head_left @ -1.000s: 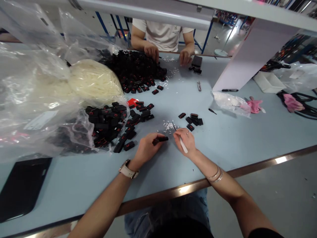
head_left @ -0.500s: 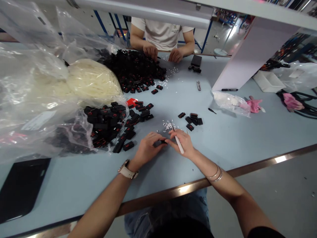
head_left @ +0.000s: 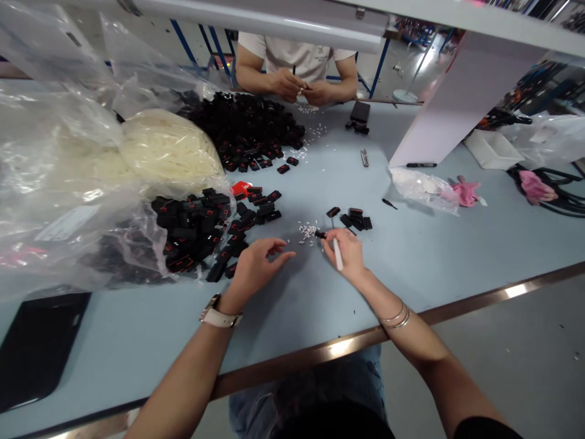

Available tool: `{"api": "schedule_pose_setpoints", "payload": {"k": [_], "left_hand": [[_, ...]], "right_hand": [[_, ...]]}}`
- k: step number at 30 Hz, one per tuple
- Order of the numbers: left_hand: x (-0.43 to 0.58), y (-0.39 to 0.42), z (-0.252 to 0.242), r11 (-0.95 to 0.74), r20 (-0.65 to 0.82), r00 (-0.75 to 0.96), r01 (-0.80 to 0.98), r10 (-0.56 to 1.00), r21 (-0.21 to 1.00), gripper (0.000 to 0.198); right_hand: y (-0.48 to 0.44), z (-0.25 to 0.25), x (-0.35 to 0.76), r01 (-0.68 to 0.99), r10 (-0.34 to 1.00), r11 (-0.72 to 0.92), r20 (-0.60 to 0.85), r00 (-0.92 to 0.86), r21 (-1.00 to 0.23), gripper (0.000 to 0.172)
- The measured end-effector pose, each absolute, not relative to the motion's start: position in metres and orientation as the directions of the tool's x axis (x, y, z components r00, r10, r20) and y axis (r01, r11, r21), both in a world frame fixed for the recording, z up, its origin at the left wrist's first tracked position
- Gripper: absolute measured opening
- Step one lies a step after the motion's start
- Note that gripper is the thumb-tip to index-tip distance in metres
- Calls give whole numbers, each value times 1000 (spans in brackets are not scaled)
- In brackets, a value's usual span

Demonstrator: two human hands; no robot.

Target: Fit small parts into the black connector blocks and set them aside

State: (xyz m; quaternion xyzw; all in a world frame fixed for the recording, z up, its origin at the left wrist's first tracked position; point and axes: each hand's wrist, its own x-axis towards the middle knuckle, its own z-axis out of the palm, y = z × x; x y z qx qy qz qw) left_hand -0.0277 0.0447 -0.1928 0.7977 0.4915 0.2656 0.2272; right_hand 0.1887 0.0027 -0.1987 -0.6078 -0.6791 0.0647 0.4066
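Note:
My left hand (head_left: 258, 263) is held over the table with thumb and fingers apart and nothing between them. To its left lies a heap of black plastic parts (head_left: 185, 235) with orange-red marks. In my right hand (head_left: 347, 251), the fingertips pinch a small black plastic part (head_left: 320, 234) above a scatter of tiny white pieces (head_left: 307, 230). The same hand also keeps a slim tool with a white handle (head_left: 337, 255) between its fingers; its thin shaft points away from me. Just beyond are several finished-looking black blocks (head_left: 357, 219).
Clear plastic bags (head_left: 169, 149) with pale contents fill the left side. Across the table a co-worker's hands (head_left: 301, 88) work beside a larger black heap (head_left: 256, 125). A white upright panel (head_left: 450, 97), a marker (head_left: 421, 164) and a dark tablet-like slab (head_left: 41, 347) are around.
My left hand has let go of the black part and drawn back left, opening. My right hand has carried the part slightly right and away. The co-worker's hands have come together.

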Motion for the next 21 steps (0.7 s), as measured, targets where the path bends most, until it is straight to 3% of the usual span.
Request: {"api": "schedule_pose_setpoints", "payload": {"k": [6, 12, 16, 21], "left_hand": [[-35, 46, -181, -379, 102, 367, 862, 925, 336, 29], [-49, 42, -152, -264, -73, 268, 963, 961, 52, 34], [-60, 39, -143, -260, -169, 258, 966, 951, 6, 35], [-72, 41, -147, -278, -220, 286, 958, 933, 66, 25]], "right_hand": [[10, -194, 208, 842, 893, -15, 371, 253, -539, 3], [14, -194, 214, 862, 906, -87, 319, 276, -499, 10], [16, -197, 213, 865, 898, -57, 352, 262, -498, 9], [16, -198, 206, 858, 852, 15, 456, 258, -514, 4]]}}
